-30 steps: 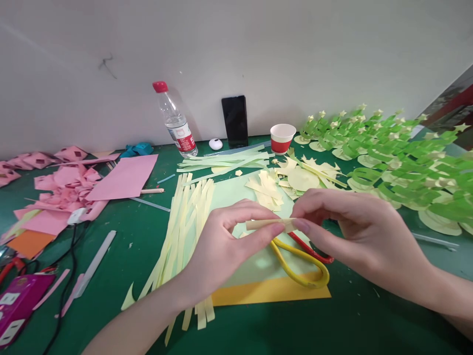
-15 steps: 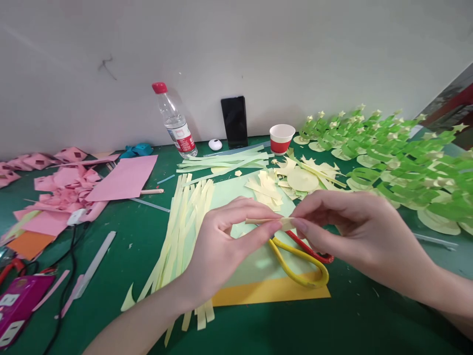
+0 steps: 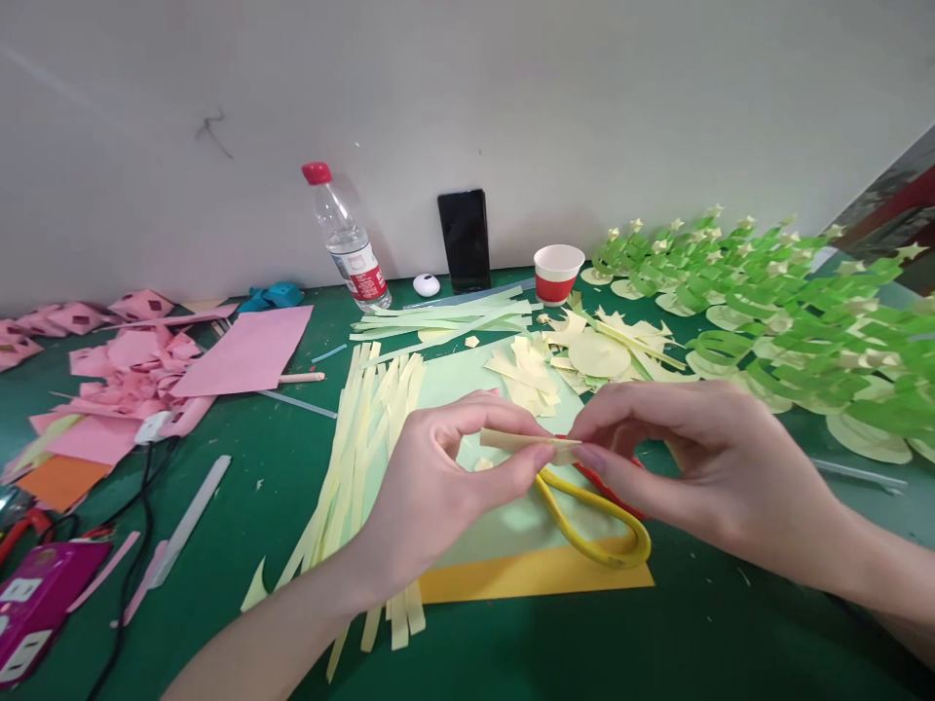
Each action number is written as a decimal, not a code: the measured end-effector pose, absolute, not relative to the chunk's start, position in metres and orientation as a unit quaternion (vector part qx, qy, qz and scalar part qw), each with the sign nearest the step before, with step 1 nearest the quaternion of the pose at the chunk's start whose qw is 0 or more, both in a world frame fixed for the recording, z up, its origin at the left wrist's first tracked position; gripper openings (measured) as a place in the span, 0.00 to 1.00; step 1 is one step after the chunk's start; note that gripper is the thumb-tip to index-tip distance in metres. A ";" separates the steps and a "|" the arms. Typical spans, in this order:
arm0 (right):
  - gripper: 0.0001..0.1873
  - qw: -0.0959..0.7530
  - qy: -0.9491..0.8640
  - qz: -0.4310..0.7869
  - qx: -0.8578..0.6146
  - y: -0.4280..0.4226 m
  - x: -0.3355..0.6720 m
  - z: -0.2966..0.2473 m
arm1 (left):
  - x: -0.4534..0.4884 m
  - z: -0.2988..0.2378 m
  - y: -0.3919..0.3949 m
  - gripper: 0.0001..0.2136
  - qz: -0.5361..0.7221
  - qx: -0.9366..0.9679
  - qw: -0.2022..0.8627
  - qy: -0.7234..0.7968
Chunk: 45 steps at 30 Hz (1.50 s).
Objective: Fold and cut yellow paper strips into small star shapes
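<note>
Between my two hands is a short pale yellow paper strip (image 3: 504,441), its free end sticking out to the left. My left hand (image 3: 467,472) pinches it between thumb and forefinger. Fingertips of my right hand (image 3: 679,462) grip its other end; any fold there is mostly hidden. Scissors with yellow and red handles (image 3: 599,531) lie just below, partly covered by my right hand. Under them are a light green sheet (image 3: 482,526) and an orange-yellow sheet (image 3: 533,574). Long pale yellow paper strips (image 3: 357,438) lie left of my left hand.
Green paper plants with stars (image 3: 789,302) fill the right. A paper cup (image 3: 558,277), phone (image 3: 466,241) and water bottle (image 3: 355,253) stand along the wall. Yellow scraps (image 3: 599,352) lie mid-table. At left are pink papers (image 3: 244,350), a purple power strip (image 3: 51,604) and a black cable (image 3: 138,545).
The strip's free end has tilted and shows more of its flat face. My right hand has shifted slightly left and covers more of the red handle.
</note>
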State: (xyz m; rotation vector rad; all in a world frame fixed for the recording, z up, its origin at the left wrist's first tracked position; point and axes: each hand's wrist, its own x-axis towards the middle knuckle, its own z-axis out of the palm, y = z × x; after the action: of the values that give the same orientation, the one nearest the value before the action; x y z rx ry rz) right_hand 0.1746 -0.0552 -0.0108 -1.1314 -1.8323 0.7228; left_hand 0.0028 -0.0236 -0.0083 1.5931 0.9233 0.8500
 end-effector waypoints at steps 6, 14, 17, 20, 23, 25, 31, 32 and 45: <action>0.08 0.347 -0.759 0.306 -0.457 -0.055 0.175 -0.011 | 0.004 -0.009 -0.024 0.05 0.333 0.675 0.528 0.393; 0.10 0.368 -0.554 0.608 -0.433 -0.053 0.173 -0.011 | 0.003 -0.014 -0.027 0.07 0.467 0.758 0.330 0.313; 0.10 0.365 -0.482 0.683 -0.410 -0.055 0.174 -0.008 | 0.001 -0.014 -0.027 0.10 0.474 0.810 0.235 0.253; 0.12 0.351 -0.400 0.759 -0.376 -0.056 0.175 -0.004 | -0.001 -0.013 -0.025 0.14 0.454 0.839 0.184 0.238; 0.13 0.321 -0.324 0.825 -0.334 -0.054 0.175 -0.005 | -0.003 -0.012 -0.023 0.13 0.446 0.844 0.190 0.230; 0.13 0.298 -0.301 0.849 -0.315 -0.052 0.175 -0.007 | -0.004 -0.012 -0.022 0.11 0.446 0.836 0.223 0.227; 0.12 0.343 -0.502 0.692 -0.390 -0.054 0.174 -0.008 | -0.002 -0.010 -0.026 0.09 0.452 0.756 0.375 0.288; 0.09 0.360 -0.563 0.623 -0.407 -0.055 0.174 -0.007 | -0.002 -0.009 -0.027 0.09 0.448 0.738 0.405 0.302; 0.17 0.418 -0.723 0.331 -0.439 -0.061 0.171 -0.012 | 0.000 -0.006 -0.033 0.09 0.415 0.659 0.539 0.321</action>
State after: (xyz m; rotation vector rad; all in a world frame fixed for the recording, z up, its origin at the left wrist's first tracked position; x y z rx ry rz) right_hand 0.1713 -0.0613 -0.0116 -1.1004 -1.8150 0.8298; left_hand -0.0004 -0.0334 -0.0063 1.5661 0.7642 0.9866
